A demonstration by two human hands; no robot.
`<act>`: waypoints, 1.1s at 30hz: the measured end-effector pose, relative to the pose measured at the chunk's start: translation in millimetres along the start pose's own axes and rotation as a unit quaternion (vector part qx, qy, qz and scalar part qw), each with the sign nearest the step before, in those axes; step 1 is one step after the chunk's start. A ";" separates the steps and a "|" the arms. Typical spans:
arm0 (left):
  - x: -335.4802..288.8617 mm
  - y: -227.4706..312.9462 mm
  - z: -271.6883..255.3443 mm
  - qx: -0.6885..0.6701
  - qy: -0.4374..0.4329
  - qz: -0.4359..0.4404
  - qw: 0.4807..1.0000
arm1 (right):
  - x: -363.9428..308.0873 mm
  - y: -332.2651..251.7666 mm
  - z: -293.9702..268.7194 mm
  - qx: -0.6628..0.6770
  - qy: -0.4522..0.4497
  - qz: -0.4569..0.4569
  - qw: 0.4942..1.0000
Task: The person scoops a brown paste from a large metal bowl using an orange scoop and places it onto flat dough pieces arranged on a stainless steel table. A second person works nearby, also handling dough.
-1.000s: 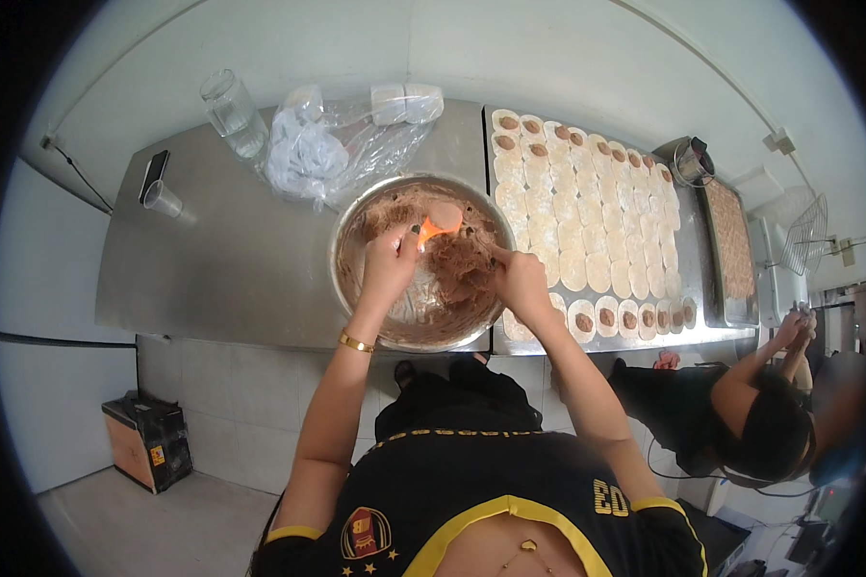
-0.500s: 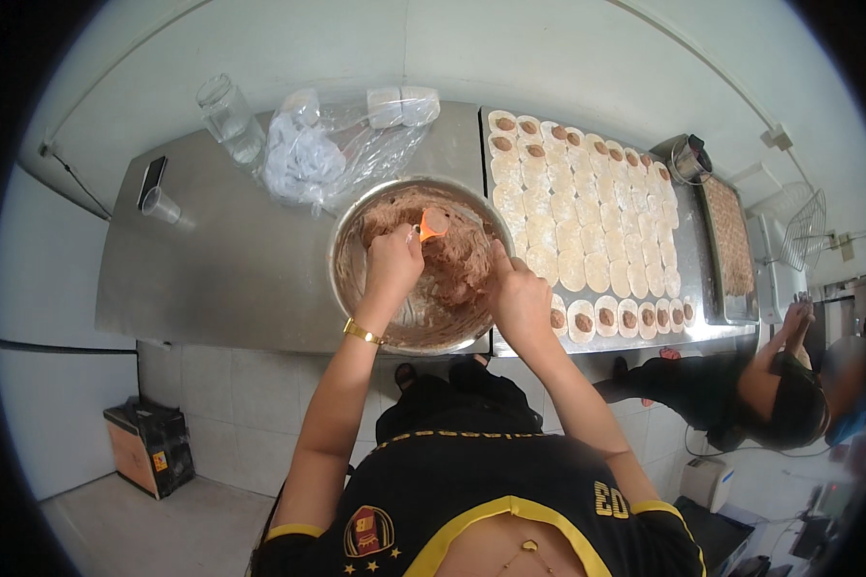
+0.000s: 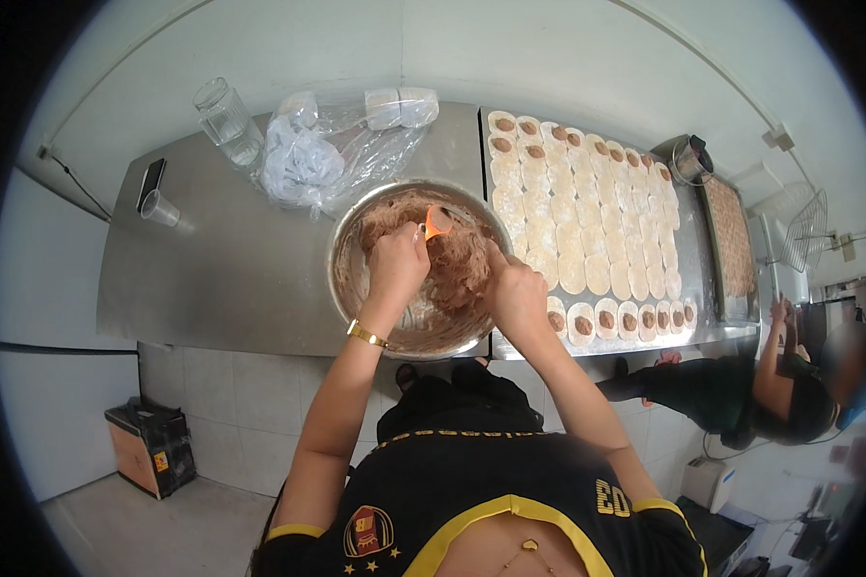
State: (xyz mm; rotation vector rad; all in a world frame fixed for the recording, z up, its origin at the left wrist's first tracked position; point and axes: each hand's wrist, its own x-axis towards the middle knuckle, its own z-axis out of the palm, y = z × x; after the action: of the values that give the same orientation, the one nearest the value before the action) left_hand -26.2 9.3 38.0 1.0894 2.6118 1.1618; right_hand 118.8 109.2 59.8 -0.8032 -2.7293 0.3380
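Observation:
A wide metal mixing bowl [image 3: 343, 306] holds a brownish-pink minced filling [image 3: 462, 274]. Inside it, my left hand [image 3: 399, 260] is closed round the handle of an orange scoop [image 3: 440, 222], whose head is tilted over the filling. My right hand [image 3: 518, 293] is closed on the bowl's right rim, with some fingers hidden. Right of the bowl lie rows of pale round dough wrappers [image 3: 568, 240]. Portions of filling [image 3: 606, 319] sit on the nearest row and on several wrappers at the back.
A clear plastic bag [image 3: 303, 159] with white contents and a glass jug [image 3: 229, 125] stand behind the bowl. A plastic cup [image 3: 162, 208] and phone [image 3: 151, 181] lie left. Far right are a filled tray [image 3: 731, 240], a metal pot [image 3: 688, 162] and another person [image 3: 779, 385].
My left hand and the scoop have shifted slightly right, and the scoop's head has turned. The right hand stays at the rim. The other person has moved a little.

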 end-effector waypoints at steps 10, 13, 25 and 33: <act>0.0 5.2 3.9 0.017 0.005 0.028 0.999 | 17.0 9.6 -23.7 -0.024 -0.036 -0.016 0.999; 5.1 9.9 2.7 0.058 0.010 0.057 0.997 | 18.4 4.2 -18.8 -0.041 -0.006 -0.006 0.999; 5.1 7.2 31.8 0.157 -0.048 0.105 0.981 | 58.7 101.7 -44.7 0.604 -0.283 0.264 0.696; -15.0 1.7 41.9 0.179 -0.065 -0.004 0.982 | 119.6 178.7 -78.1 0.010 0.263 0.142 0.954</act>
State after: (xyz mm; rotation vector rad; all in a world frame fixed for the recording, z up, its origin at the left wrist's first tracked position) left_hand 0.2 26.4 6.4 1.1628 2.7810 0.6038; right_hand 135.5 333.2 103.1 -1.1013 -2.1175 0.1729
